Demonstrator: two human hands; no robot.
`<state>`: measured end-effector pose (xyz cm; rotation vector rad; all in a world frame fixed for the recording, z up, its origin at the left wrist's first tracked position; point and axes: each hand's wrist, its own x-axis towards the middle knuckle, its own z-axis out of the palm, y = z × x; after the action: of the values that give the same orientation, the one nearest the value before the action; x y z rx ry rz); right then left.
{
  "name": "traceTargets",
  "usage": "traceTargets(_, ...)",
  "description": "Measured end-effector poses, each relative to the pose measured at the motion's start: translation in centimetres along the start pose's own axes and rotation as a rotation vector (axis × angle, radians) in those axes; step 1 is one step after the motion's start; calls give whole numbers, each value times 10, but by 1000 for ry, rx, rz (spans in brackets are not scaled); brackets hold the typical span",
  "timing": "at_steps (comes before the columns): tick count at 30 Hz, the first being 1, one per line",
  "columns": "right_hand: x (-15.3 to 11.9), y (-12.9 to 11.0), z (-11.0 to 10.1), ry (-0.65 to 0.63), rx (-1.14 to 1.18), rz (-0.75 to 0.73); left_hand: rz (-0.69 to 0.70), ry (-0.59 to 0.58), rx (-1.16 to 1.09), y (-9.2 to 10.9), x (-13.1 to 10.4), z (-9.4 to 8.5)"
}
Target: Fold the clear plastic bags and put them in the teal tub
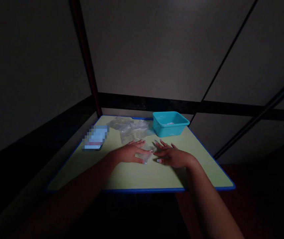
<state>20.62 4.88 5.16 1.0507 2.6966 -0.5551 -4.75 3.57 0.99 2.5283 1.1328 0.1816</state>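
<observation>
A small clear plastic piece [145, 156] lies on the pale table [137, 177], partly under my left hand [132, 152]. That hand is open, palm down, with its fingers spread over the plastic. Just to the right, my right hand [170, 156] is open too, its fingers spread and pointing left and forward near the plastic's right edge. Behind my left hand, larger sheets of crumpled clear plastic [134, 130] are spread on the table. Neither hand is closed on anything.
A turquoise basket [170, 130] stands at the back right, with something small and pale inside. On the left lies a phone-like object [95, 137] with a blurred, lit face. Blue edging runs round the table, and panelled walls rise behind and to the left.
</observation>
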Motion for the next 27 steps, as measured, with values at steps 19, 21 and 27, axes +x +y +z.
traceTargets(19, 1, -15, 2, 96, 184, -225, -27, 62, -18, 0, 3, 2)
traceTargets(21, 1, -13, 2, 164, 229, -230, 6, 113, -33, -2, 4, 4)
traceTargets(27, 5, -7, 1, 470, 453, -279, 22, 333, -191, -1, 5, 2)
